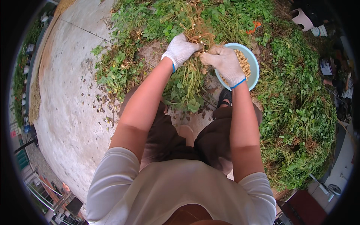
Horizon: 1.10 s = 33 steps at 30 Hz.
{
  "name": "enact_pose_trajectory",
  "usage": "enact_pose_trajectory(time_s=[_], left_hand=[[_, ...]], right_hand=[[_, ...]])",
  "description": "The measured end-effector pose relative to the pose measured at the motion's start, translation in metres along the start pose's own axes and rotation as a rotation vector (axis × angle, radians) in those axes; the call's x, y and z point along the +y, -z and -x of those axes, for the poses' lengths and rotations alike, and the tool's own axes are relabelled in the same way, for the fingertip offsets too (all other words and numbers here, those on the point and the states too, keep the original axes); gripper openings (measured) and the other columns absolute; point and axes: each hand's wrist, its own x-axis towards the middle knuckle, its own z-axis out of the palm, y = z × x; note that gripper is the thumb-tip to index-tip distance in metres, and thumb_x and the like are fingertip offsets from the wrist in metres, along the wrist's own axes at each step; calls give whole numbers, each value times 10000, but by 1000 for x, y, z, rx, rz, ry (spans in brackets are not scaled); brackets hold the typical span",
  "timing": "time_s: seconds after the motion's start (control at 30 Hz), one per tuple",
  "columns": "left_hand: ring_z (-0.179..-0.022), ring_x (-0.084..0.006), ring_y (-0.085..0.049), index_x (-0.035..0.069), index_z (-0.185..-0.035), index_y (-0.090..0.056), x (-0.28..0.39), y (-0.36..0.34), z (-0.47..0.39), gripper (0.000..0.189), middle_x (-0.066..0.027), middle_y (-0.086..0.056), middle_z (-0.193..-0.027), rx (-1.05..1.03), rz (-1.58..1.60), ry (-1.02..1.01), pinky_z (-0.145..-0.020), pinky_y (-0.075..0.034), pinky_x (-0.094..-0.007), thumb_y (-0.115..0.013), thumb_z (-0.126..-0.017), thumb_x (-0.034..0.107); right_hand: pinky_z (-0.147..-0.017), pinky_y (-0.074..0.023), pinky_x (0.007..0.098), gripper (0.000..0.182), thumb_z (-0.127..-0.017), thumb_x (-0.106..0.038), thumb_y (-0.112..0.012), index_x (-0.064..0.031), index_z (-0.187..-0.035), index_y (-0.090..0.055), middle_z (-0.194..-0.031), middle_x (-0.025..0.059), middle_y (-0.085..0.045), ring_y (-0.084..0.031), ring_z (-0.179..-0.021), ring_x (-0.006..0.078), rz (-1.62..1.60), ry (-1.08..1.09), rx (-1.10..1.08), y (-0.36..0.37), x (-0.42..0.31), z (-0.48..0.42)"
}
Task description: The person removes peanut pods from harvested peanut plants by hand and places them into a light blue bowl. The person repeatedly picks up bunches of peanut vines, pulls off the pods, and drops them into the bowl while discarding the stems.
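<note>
In a white knit glove with a blue cuff edge, my left hand (183,48) grips a bunch of peanut plants (188,84) near the roots. Their leafy stems hang down towards my feet. The brown roots (201,32) point away from me. My right hand (223,61), gloved alike but more soiled, is at the root end with its fingers pinched together; whether a pod is between them is hidden. Below that hand stands a light blue plastic basin (254,66). Picked peanuts in their shells (243,62) lie in it, partly covered by my right hand.
Heaped peanut plants (298,112) cover the ground on the right, with more plants (157,19) ahead. Concrete floor (67,84) stretches out on the left. An orange object (254,27) lies among the leaves. A pink plastic stool (303,19) and a paint bucket (326,66) stand at the right rim.
</note>
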Motion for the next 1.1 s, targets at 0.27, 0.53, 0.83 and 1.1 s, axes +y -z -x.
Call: enact_pose_trajectory(time_s=[0.27,0.53,0.83,1.1], left_hand=[[-806,-181,-681,1,-1219,-621,-7,24,-23,468,-129,-716,-961,127,-75,95,-755,-579,-342,-777,-836,220],[-745,-134,-640,1,-1050,-692,9,49,-4,368,-44,-705,-894,9,298,116,-690,-537,-295,-843,-827,252],[-697,-136,-635,13,-1034,-700,14,48,-2,352,-33,-692,-823,-49,312,95,-601,-530,-300,-823,-833,274],[-742,-131,-616,4,-1012,-726,20,49,5,347,-35,-695,-833,-132,191,140,-688,-516,-313,-828,-821,276]], right_hand=[[-436,-362,200,205,-835,-249,-696,-51,-867,-652,-669,-11,-592,-490,-529,54,-504,-164,-372,0,-3,35],[-827,-656,473,228,-873,-86,-538,101,-993,-586,-1099,301,-676,-731,-954,351,-1211,-100,-261,11,18,10],[-798,-552,305,380,-857,-199,-710,36,-1154,-683,-1090,152,-727,-710,-926,227,83,60,244,-23,-3,5],[-836,-543,413,396,-808,-294,-748,8,-1061,-706,-988,200,-717,-698,-907,336,432,-24,86,-21,2,-2]])
